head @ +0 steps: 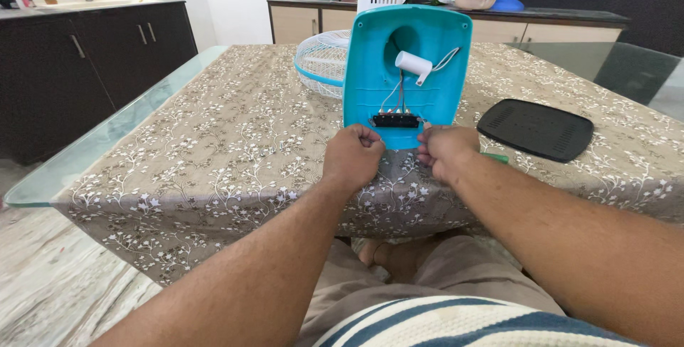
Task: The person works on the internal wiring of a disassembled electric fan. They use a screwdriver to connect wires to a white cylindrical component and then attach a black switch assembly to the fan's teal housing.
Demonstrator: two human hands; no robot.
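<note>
A turquoise fan base (370, 69) lies tipped up on the table with its open underside facing me. Inside it I see a white cylinder part (413, 65), thin wires and a black switch block (395, 120) near the lower edge. My left hand (353, 158) grips the base's lower edge at the left of the switch block, fingers curled. My right hand (445, 151) pinches the lower edge at the right of the block. Under my right hand a green object (496, 157) peeks out, mostly hidden.
A black vented cover plate (536, 130) lies on the floral tablecloth (214, 147) to the right. A white and turquoise fan grille (320, 62) rests behind the base. The glass table edge (85, 154) juts out left. Cabinets and counters stand behind.
</note>
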